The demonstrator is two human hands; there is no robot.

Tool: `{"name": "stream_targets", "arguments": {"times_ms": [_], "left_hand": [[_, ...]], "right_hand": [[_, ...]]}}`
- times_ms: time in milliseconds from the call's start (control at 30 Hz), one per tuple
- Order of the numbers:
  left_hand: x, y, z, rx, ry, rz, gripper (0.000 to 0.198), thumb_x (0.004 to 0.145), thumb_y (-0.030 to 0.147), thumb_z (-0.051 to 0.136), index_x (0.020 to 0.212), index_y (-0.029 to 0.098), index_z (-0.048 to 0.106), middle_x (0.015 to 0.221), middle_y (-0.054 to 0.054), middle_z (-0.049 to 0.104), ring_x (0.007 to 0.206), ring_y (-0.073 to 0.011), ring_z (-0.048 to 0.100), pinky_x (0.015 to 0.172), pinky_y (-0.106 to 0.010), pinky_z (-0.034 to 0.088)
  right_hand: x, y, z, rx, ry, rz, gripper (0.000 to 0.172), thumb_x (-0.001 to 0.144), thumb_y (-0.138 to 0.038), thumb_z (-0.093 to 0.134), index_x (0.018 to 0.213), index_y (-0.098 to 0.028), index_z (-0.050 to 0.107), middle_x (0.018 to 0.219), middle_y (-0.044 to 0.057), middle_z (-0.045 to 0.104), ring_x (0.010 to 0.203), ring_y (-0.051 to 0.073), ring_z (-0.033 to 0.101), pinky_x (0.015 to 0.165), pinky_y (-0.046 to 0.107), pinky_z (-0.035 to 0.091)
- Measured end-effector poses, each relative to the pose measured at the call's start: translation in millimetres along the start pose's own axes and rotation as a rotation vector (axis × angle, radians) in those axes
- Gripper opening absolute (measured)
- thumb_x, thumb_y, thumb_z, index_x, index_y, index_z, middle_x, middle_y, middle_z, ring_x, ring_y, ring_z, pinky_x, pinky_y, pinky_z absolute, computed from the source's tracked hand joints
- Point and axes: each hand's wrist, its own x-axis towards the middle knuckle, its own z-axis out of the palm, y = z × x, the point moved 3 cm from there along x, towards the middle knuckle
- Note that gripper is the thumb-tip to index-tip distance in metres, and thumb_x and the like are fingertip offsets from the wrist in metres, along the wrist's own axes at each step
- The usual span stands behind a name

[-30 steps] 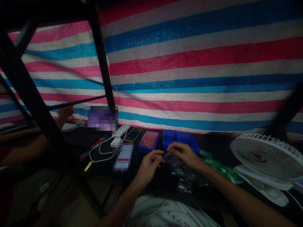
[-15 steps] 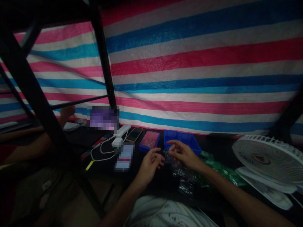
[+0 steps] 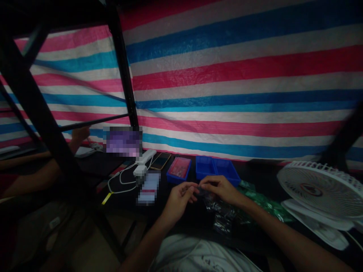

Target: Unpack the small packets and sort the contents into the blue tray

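My left hand (image 3: 179, 197) and my right hand (image 3: 219, 188) meet over the dark table, fingertips pinched together on a small dark piece (image 3: 198, 189) that I cannot make out in the dim light. Just below the hands lies a heap of clear plastic bags (image 3: 219, 213). Behind them stand a blue tray (image 3: 179, 169) with reddish contents and a second blue tray (image 3: 216, 168).
A white fan (image 3: 320, 190) lies at the right. Green packets (image 3: 265, 206) lie beside my right forearm. A phone (image 3: 160, 161), a white charger and cable (image 3: 136, 173) lie at left. Another person's arm (image 3: 39, 175) rests on the far left behind a black frame post (image 3: 34, 105). A striped tarp hangs behind.
My hands were together, drew slightly apart with the right fingers spread, and have now come back together, both pinching at the same spot.
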Motion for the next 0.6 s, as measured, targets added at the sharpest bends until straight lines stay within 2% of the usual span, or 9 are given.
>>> {"name": "stream_targets", "arguments": {"times_ms": [167,367,500,600], "left_hand": [[0.4,0.4,-1.5,0.005,0.043,-0.006,0.034,0.087,0.042,0.069,0.103,0.012,0.072,0.093,-0.011,0.073,0.073,-0.0165,0.066,0.063,-0.026,0.048],[1.7,-2.0,-2.2,0.001,0.080,-0.005,0.032,0.085,0.042,0.070,0.101,0.014,0.069,0.094,-0.009,0.070,0.072,-0.0158,0.066,0.059,-0.024,0.049],[1.9,-1.1,-1.7,-0.004,0.083,0.000,0.036,0.084,0.044,0.071,0.104,0.014,0.069,0.098,-0.010,0.070,0.074,-0.0166,0.067,0.058,-0.024,0.049],[1.4,1.1,-1.7,0.009,0.080,-0.004,0.036,0.085,0.043,0.070,0.106,0.014,0.070,0.096,-0.010,0.071,0.071,-0.0157,0.066,0.059,-0.024,0.049]], "right_hand": [[-1.3,-0.5,5.3,0.086,-0.045,0.018,0.042,0.095,-0.058,0.057,0.098,-0.018,0.073,0.077,0.003,0.066,0.061,0.015,0.061,0.057,0.026,0.048],[2.5,4.1,4.3,0.106,0.017,-0.024,0.036,0.088,-0.053,0.069,0.101,-0.020,0.067,0.092,0.003,0.064,0.072,0.016,0.060,0.056,0.025,0.052],[2.7,3.0,4.5,0.126,0.030,-0.053,0.036,0.087,-0.050,0.072,0.106,-0.020,0.063,0.088,0.002,0.060,0.073,0.015,0.057,0.055,0.023,0.052],[2.1,2.5,5.0,0.134,0.038,-0.038,0.041,0.088,-0.049,0.072,0.118,-0.024,0.060,0.087,0.001,0.059,0.072,0.015,0.057,0.055,0.023,0.052]]}}
